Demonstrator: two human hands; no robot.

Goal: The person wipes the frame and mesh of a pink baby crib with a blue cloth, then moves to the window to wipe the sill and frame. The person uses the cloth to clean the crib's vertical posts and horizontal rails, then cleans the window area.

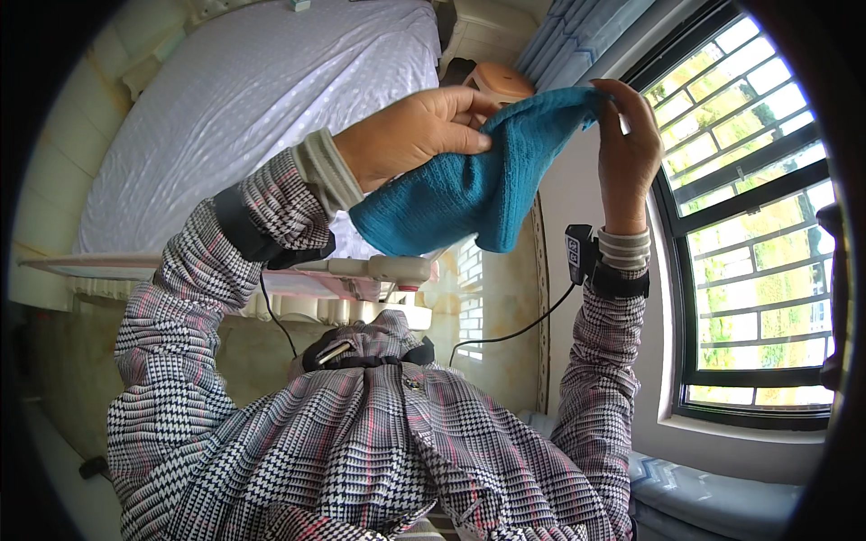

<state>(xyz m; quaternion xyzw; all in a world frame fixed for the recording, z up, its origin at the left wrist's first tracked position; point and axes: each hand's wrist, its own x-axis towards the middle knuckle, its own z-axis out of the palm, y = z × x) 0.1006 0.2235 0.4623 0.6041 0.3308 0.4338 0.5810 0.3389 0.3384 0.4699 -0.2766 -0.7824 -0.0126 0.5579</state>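
Observation:
A teal knitted cloth hangs in the air in front of me, bunched along its upper edge and loose below. My left hand pinches it near the middle of that edge, with the thumb lying on the near side. At the upper right corner, my right hand holds the cloth between thumb and fingertips. The lower part of the cloth drapes in soft folds. Whether it is one layer or several cannot be told.
A bed with a pale lilac sheet fills the upper left, its footboard just beyond my body. A barred window stands to my right. An orange-topped stool is near the blue curtain. Black cables run from both wrist straps.

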